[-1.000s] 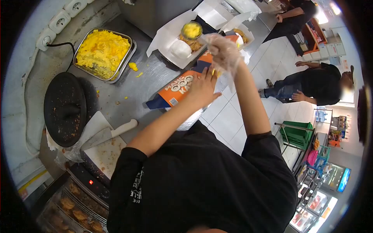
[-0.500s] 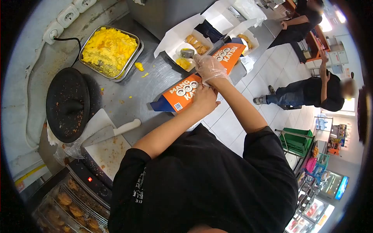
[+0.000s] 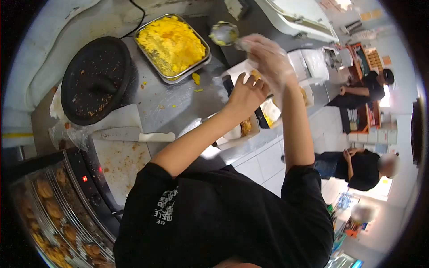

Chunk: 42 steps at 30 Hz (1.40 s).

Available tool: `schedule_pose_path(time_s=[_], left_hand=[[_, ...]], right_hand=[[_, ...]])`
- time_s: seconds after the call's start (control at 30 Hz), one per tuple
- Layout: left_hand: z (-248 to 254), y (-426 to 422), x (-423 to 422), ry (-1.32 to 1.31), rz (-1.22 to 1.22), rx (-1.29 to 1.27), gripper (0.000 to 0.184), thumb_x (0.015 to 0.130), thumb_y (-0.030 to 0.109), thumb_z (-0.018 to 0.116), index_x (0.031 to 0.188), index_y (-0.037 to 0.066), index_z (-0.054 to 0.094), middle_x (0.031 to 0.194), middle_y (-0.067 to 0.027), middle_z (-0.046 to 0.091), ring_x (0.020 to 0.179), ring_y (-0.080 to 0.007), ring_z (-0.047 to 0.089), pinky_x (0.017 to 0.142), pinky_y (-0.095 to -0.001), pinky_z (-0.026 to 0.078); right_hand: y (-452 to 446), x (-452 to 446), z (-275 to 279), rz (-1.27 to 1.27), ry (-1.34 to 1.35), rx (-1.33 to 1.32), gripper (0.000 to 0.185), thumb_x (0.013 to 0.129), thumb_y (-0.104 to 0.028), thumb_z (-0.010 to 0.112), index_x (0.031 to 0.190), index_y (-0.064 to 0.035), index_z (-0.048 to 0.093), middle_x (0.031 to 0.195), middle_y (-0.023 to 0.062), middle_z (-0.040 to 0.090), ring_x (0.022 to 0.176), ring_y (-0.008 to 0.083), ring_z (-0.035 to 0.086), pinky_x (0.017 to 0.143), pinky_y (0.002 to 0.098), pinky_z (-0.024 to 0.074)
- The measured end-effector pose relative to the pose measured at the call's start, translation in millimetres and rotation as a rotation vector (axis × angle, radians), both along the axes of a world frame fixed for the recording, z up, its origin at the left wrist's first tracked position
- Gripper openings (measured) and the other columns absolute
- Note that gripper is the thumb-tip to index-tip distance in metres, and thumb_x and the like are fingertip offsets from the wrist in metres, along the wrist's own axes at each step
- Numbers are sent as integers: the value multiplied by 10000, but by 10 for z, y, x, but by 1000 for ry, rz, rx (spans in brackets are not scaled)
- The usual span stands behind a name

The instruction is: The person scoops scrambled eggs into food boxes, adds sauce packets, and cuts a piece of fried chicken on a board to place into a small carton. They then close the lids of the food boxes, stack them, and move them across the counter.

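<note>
My right hand [image 3: 270, 60], in a clear plastic glove, is closed on the handle of a round metal scoop [image 3: 224, 34] with yellow bits stuck to it. The scoop is raised beyond the cardboard food boxes. My bare left hand [image 3: 247, 94] hovers over or touches a box, fingers bent and spread; contact is unclear. Below it, one open box [image 3: 254, 133] shows a fried piece [image 3: 246, 127] and something white. Beside that, white food and yellow egg [image 3: 269, 111] show in another box. My hands and forearms cover much of the boxes.
Scrambled egg [image 3: 172, 42] fills a metal tray [image 3: 190, 70] on the steel counter [image 3: 156, 96]. A black round lid [image 3: 96, 82] lies left. A knife [image 3: 118, 133] rests on a cutting board [image 3: 120, 167] by a warmer with fried pieces [image 3: 69, 232]. Several people stand at right.
My right hand has lifted the scoop out of a box, up and away. My left hand has left the orange printed flap, which no longer shows. The whole view has shifted.
</note>
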<state>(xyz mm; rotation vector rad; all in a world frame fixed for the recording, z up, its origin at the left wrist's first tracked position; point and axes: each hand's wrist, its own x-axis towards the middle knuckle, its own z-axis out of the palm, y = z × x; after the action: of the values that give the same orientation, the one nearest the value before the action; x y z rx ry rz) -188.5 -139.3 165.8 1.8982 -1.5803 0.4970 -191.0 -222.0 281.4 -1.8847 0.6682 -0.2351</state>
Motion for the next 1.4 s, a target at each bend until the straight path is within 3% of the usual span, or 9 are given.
schedule_pose_path(time_s=[0.07,0.13,0.2,0.27,0.4,0.7,0.97,1.23,1.4], left_hand=[[211,428,224,216,-25,-37,117,786,193,627,834,93,662,838,-26,653,770,-218,605,747,-380,469],[-50,706,546,633,150,-267,123,811,174,635,836,54,642,747,-61,649,664,-198,611,616,-342,479],[-445,951,950,1011,390,-479,159,833,160,644,805,14,588,690,-81,637,579,-169,609,504,-315,457],[-891,1163,1267,1039,635,-405,196,829,158,648,875,18,518,673,-111,641,588,-233,649,543,-340,483],[-1251,1177,1403,1411,558,-463,281,833,150,657,949,-3,451,645,-123,639,576,-205,660,542,-310,485],[-1455,1018,1478,1501,418,-613,282,815,26,652,972,8,418,738,-142,645,621,-158,639,500,-245,468],[-1429,1019,1508,1588,478,-526,318,786,24,668,989,15,423,703,-127,667,653,-158,652,561,-255,471],[-1429,1038,1508,1643,463,-529,336,779,10,672,998,22,417,735,-139,663,660,-164,655,543,-257,464],[-1404,1038,1511,1678,443,-534,333,804,3,655,1021,39,405,780,-124,640,710,-172,654,563,-252,485]], right_hand=[[159,483,28,180,182,-336,234,847,-244,583,982,-59,631,795,46,621,734,145,574,677,287,472],[75,954,-479,450,-1,-778,226,871,-237,533,1029,-97,614,853,124,660,748,251,638,690,368,493],[257,1333,-732,440,75,-945,236,892,-247,488,1048,-109,597,876,140,655,781,288,643,677,413,497],[491,1609,-784,430,284,-1109,262,893,-212,445,1093,-106,576,951,180,650,852,346,640,719,457,506],[492,1933,-1303,523,342,-1132,264,878,-166,421,1083,-58,548,922,195,653,845,347,648,723,463,519],[794,1484,-1520,653,558,-993,265,845,-193,525,1056,-40,575,970,199,648,887,334,648,748,443,518],[422,1677,-1563,630,418,-1238,280,884,-146,426,1132,-128,554,912,154,669,762,321,674,590,457,535],[587,1379,-1537,815,485,-863,263,868,-219,483,1075,-77,562,945,211,638,838,367,630,736,449,498],[557,1561,-1450,752,440,-1044,234,860,-192,481,1050,-83,563,915,200,645,838,350,646,713,455,508]])
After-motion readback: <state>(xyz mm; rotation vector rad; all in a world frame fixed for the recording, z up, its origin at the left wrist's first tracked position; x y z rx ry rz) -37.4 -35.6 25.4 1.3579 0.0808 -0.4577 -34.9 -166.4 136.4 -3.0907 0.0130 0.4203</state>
